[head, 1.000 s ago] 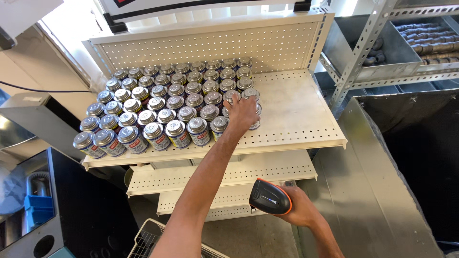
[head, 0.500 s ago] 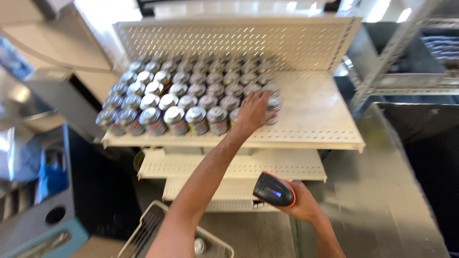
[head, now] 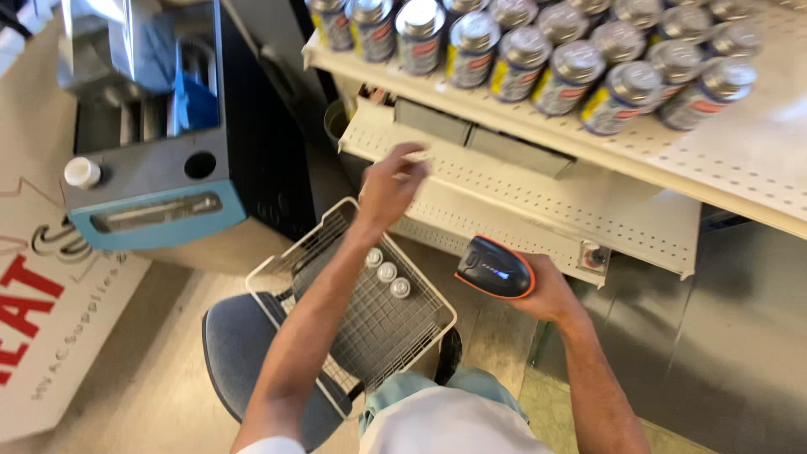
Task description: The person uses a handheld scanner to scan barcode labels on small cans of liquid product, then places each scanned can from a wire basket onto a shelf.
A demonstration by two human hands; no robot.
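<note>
Below the can shelf (head: 756, 181), our right hand (head: 551, 290) is clamped around a scanner (head: 494, 267): a black, rounded body with an orange rim and a small blue light on top. It sits low, in front of the lower shelf (head: 538, 214) and just right of the basket (head: 374, 315).

Our left hand (head: 388, 187) hangs in the air above the basket's far corner, fingers loosely curled and holding nothing; whether the fingertips touch the lower shelf's edge we cannot tell, as the hand is blurred.

Basket: white wire, rectangular, resting on a grey-blue round seat (head: 239, 361). Three small cans (head: 387, 273) stand in it in a short diagonal row, pale round tops up.

Cans (head: 546, 55) on the upper shelf: packed rows, silver lids, labels in grey-blue with yellow and red patches. Both shelves are cream perforated metal. A small round label holder (head: 593, 256) sits at the lower shelf's right front edge.

Left: a dark cabinet (head: 160, 160) with a light blue front band, a round hole and a white cap on top. A white sign (head: 50, 311) with red and black lettering lies on the floor beside it.
</note>
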